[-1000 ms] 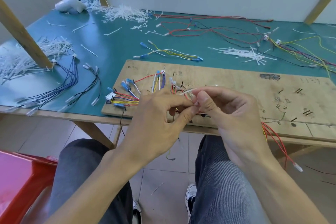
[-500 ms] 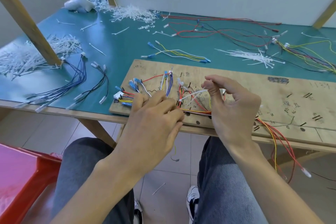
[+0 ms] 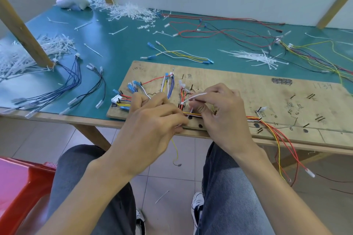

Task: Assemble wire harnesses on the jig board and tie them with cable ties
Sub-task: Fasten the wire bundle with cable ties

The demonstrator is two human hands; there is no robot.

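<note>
A wooden jig board (image 3: 248,89) lies on the teal table near its front edge. A wire harness (image 3: 168,87) of red, yellow, blue and white wires with blue and white connectors runs across the board's left part, and its tail hangs off the front at the right. My right hand (image 3: 219,114) pinches a white cable tie (image 3: 193,97) that loops round the red and orange wires. My left hand (image 3: 154,120) rests on the harness beside it, fingers curled down onto the wires; what its fingertips hold is hidden.
Loose cable ties (image 3: 257,58) lie in a heap behind the board, with bigger piles (image 3: 131,10) at the back and far left. Spare wire bundles (image 3: 183,55) and long red and black wires (image 3: 219,28) cross the table. A wooden post (image 3: 24,34) stands left. A red stool (image 3: 19,187) sits lower left.
Both hands moved from in front of the board's edge onto the board. My right hand carried the cable tie to the wire bundle and my left hand came down flat on the wires.
</note>
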